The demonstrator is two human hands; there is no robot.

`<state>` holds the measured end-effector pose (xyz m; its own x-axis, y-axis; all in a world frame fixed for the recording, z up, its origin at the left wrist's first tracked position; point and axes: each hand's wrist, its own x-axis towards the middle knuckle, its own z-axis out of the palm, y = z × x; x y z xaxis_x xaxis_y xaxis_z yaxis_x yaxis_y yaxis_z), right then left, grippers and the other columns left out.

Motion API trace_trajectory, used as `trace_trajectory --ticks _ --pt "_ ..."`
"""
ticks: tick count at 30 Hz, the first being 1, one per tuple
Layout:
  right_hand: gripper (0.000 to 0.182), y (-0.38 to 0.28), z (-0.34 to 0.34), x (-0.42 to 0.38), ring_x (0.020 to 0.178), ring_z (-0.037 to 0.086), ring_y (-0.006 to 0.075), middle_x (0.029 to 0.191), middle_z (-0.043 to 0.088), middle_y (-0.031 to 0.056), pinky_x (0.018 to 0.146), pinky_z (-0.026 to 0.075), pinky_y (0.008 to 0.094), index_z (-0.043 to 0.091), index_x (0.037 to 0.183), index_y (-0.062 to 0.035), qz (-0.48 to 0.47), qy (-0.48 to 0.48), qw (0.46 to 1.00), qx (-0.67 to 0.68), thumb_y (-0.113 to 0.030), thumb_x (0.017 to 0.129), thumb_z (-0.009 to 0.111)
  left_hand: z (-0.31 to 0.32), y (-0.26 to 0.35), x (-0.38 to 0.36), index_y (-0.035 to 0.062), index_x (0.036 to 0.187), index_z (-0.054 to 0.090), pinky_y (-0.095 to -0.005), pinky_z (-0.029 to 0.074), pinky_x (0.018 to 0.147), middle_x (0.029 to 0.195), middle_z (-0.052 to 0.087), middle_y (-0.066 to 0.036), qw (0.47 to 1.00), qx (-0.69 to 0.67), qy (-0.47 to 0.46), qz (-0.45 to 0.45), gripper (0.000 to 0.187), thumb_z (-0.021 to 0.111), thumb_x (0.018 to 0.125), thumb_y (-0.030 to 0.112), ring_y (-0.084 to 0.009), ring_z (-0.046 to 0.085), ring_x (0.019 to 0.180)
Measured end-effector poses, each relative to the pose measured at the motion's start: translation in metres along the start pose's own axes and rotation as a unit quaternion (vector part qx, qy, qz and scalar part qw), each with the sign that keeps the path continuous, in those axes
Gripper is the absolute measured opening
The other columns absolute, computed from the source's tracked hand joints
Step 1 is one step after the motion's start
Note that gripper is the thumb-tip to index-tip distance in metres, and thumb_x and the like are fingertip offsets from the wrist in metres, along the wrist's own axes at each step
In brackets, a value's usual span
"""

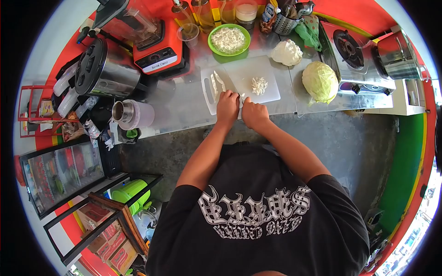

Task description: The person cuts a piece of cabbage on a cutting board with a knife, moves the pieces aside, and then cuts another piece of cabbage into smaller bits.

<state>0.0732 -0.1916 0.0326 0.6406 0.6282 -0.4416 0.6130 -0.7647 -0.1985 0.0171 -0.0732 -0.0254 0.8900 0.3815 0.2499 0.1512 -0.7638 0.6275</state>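
A white cutting board (271,91) lies on the metal counter. My left hand (228,108) is closed over its near edge, fingers curled down; what lies under them is mostly hidden. Close beside it, my right hand (255,114) makes a fist around the handle of a knife (241,102), which is largely covered by my hands. Pale cabbage strips (213,84) rest on the board's left part, just beyond my left hand. Farther right is a small heap of shredded cabbage (259,85). A green bowl (229,53) of white shreds stands behind the board.
A whole cabbage (320,82) and a white cut piece (287,53) sit right of the board. Beyond them stands a gas stove (348,48) with a pot (399,56). To the left are a red blender (159,55), a large steel pot (107,69) and a wide-mouthed flask (133,115).
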Motion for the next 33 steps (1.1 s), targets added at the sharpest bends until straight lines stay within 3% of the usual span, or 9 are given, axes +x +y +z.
trace_trajectory --ticks 7,10,15,18,27,33 --pt "0.020 0.000 -0.003 0.004 0.090 0.076 0.0342 0.093 0.074 0.0217 0.077 0.060 0.0438 0.052 0.105 0.0013 0.002 0.013 1.000 0.007 -0.011 0.091 0.059 -0.006 -0.004 -0.002 0.0021 0.092 0.075 -0.0436 0.049 0.085 0.092 0.065 -0.012 1.000 0.009 -0.016 0.017 0.012 0.066 0.085 0.008 -0.0356 0.059 0.093" --pt "0.021 -0.002 0.001 0.000 0.090 0.076 0.0352 0.093 0.074 0.0221 0.077 0.060 0.0446 0.051 0.106 0.0013 0.008 0.001 1.000 0.012 -0.012 0.091 0.059 -0.003 -0.012 -0.002 0.0014 0.087 0.075 -0.0432 0.050 0.084 0.091 0.066 -0.013 0.997 -0.079 0.007 -0.018 0.010 0.067 0.082 0.006 -0.0349 0.060 0.094" --pt "0.023 -0.001 0.008 0.009 0.091 0.075 0.0373 0.095 0.074 0.0224 0.080 0.060 0.0449 0.051 0.107 0.0015 0.027 -0.013 0.999 0.011 -0.013 0.091 0.060 -0.001 -0.020 0.007 -0.0009 0.088 0.075 -0.0368 0.054 0.073 0.084 0.069 -0.014 0.990 -0.120 -0.004 -0.079 0.012 0.074 0.079 0.006 -0.0277 0.069 0.076" --pt "0.025 0.002 0.005 0.015 0.092 0.075 0.0391 0.096 0.074 0.0238 0.079 0.060 0.0464 0.050 0.108 0.0022 0.003 0.010 1.000 0.025 -0.013 0.091 0.061 -0.005 -0.024 0.009 -0.0015 0.088 0.074 -0.0340 0.055 0.071 0.084 0.070 -0.014 0.985 -0.145 -0.029 -0.091 0.011 0.074 0.079 0.005 -0.0246 0.069 0.074" --pt "0.024 -0.003 0.010 0.012 0.094 0.075 0.0369 0.097 0.075 0.0228 0.080 0.060 0.0449 0.052 0.109 0.0015 0.027 0.001 1.000 0.014 -0.012 0.091 0.060 -0.007 -0.020 0.011 -0.0022 0.086 0.070 -0.0338 0.054 0.069 0.079 0.069 -0.014 0.981 -0.138 -0.039 -0.129 0.011 0.075 0.078 0.004 -0.0237 0.069 0.071" --pt "0.024 -0.006 0.001 0.005 0.096 0.074 0.0406 0.099 0.073 0.0264 0.081 0.059 0.0483 0.049 0.111 0.0032 0.005 -0.008 1.000 0.027 -0.010 0.093 0.057 -0.009 -0.021 0.009 -0.0016 0.085 0.069 -0.0348 0.054 0.068 0.080 0.070 -0.014 0.985 -0.124 -0.038 -0.114 0.013 0.078 0.078 0.006 -0.0247 0.068 0.071"
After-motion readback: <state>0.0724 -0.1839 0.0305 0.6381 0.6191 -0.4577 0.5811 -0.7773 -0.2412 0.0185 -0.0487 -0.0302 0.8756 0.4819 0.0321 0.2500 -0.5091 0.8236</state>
